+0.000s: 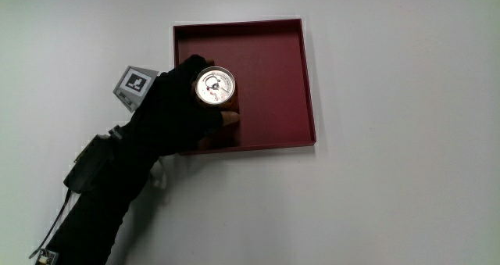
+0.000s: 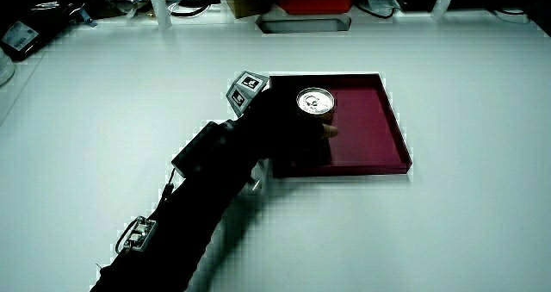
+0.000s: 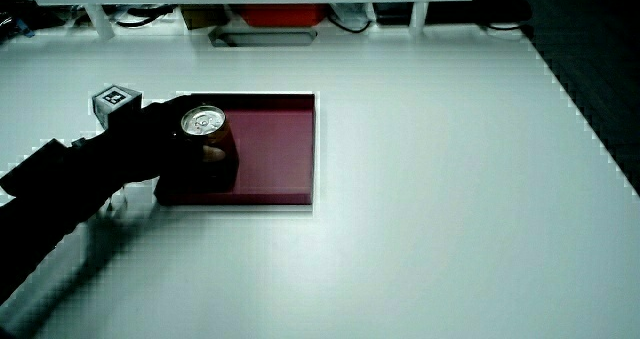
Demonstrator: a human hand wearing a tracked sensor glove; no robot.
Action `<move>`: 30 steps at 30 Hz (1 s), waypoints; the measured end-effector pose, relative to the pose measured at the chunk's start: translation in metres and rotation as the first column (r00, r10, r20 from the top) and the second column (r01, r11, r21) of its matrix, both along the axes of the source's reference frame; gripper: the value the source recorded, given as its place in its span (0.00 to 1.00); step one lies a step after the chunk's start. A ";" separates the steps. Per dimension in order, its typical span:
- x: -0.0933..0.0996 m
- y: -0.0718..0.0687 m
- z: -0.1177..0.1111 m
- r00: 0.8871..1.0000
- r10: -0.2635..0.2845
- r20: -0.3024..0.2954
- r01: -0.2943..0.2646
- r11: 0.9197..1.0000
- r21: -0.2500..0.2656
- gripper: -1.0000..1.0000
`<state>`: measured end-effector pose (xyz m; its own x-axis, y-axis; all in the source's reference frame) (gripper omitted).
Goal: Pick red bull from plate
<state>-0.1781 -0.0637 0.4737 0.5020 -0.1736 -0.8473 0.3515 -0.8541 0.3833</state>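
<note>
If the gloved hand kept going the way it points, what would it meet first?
Nothing new: the hand already grips the can. Past it lies only bare tray floor, then probably the tray rim.

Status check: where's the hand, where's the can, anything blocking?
Hand closed around the can, over the red tray. Can upright, top showing, inside the tray; lifted or not, cannot tell. Nothing else on the tray.
</note>
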 end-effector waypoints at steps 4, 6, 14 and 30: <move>0.000 0.001 0.000 1.000 -0.005 -0.006 0.005 1.000 -0.008 0.75; 0.000 0.001 0.000 1.000 -0.007 -0.009 0.007 1.000 0.002 0.79; -0.002 0.004 0.001 0.999 -0.036 -0.008 0.036 0.998 0.044 0.94; -0.005 0.012 -0.036 0.996 -0.078 -0.053 0.086 0.980 0.182 1.00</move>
